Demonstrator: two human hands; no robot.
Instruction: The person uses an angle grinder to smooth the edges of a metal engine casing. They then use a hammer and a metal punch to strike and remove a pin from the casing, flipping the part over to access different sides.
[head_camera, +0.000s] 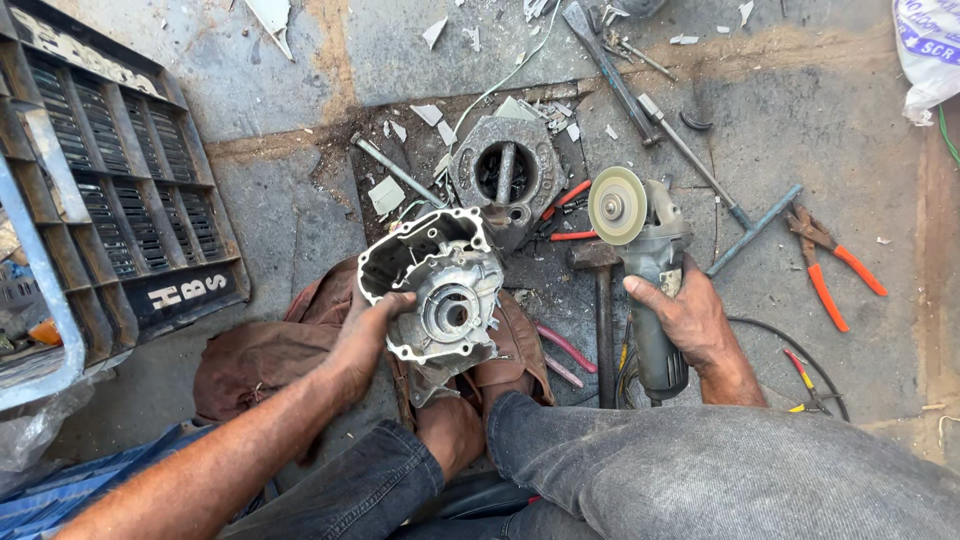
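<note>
My left hand (362, 335) grips the lower left rim of a grey aluminium engine casing (440, 285), held tilted above my knees and a brown rag (265, 350). My right hand (690, 315) is closed round the body of a grey angle grinder (645, 270); its round grinding disc (617, 205) faces up and sits just right of the casing, apart from it. A second round metal housing (505, 175) lies on the ground behind the casing.
A black plastic crate (120, 200) stands at the left. A hammer (600, 300), orange-handled pliers (835, 265), red-handled cutters (565, 210), a T-handle wrench (745, 230), steel bars and paper scraps lie on the dirty concrete. A white sack (930, 50) is at top right.
</note>
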